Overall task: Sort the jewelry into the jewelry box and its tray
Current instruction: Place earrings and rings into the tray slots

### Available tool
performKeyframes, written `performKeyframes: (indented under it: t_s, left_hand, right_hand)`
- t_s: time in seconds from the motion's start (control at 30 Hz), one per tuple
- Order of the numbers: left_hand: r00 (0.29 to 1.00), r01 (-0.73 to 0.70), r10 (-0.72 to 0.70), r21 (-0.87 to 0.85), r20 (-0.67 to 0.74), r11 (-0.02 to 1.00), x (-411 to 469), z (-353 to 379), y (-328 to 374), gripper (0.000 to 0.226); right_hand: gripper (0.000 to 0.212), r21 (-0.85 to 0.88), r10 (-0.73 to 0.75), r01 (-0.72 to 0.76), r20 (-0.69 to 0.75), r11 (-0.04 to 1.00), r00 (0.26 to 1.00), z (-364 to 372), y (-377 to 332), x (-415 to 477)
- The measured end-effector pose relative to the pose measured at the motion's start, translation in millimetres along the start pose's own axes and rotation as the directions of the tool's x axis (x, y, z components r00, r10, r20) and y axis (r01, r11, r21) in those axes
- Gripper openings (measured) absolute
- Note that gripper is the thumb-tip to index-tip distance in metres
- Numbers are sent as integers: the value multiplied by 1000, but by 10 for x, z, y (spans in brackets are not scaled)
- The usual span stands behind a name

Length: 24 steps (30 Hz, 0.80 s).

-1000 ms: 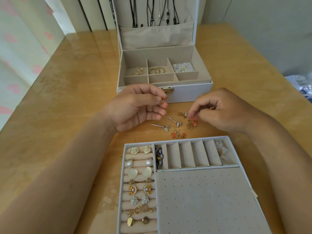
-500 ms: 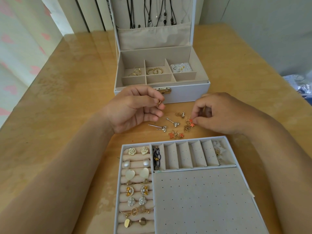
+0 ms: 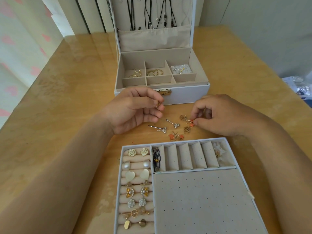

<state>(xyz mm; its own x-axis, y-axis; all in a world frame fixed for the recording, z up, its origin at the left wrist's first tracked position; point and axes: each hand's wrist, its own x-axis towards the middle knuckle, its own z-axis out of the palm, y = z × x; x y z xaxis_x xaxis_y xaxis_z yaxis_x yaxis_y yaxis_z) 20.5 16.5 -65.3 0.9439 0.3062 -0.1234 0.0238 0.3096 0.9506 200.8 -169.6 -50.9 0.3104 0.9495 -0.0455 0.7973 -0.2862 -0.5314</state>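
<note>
The white jewelry box (image 3: 189,94) stands open at the back, with gold rings and small beads in its rear compartments and necklaces hanging in the lid. Its tray (image 3: 199,200) lies in front of me, earrings pushed into the left rolls. My left hand (image 3: 133,110) pinches a small gold earring (image 3: 158,104) in front of the box. My right hand (image 3: 219,114) pinches an orange star earring (image 3: 192,123) on the table. Two silver pin earrings (image 3: 162,128), a gold charm (image 3: 187,129) and an orange star pair (image 3: 176,136) lie loose between my hands.
The wooden table (image 3: 67,115) stretches to the left under a curtain with pink hearts. A crumpled plastic bag (image 3: 302,88) sits at the right edge. The tray's slots hold a dark chain (image 3: 156,158) on the left and white pieces (image 3: 219,152) on the right.
My right hand has slid a little right and closed its fingertips on the orange star earring. My left hand keeps holding the small gold earring, almost still.
</note>
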Motion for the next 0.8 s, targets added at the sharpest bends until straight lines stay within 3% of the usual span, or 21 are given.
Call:
performKeyframes:
  t_s: [0.3,0.43,0.57,0.8]
  left_hand:
    - [1000,-2,2,15,-4,1000,-4,13,-8,15]
    - [999,-32,33,17,-19,999,-6,13,-6,15]
    - [995,-97,98,18,-34,995,-14,33,15,15]
    - [983,-144,155,113,-99,983,-62,41,95,7]
  right_hand:
    - [17,34,30,-27,-83,999,996,-12,-11,2]
    - [19,128,44,-22,-168,992,985,-37,-9,-1]
    - [21,212,85,-51,-156,976,984,-41,-10,4]
    - [20,96,71,-55,-171,994,983,-20,-16,1]
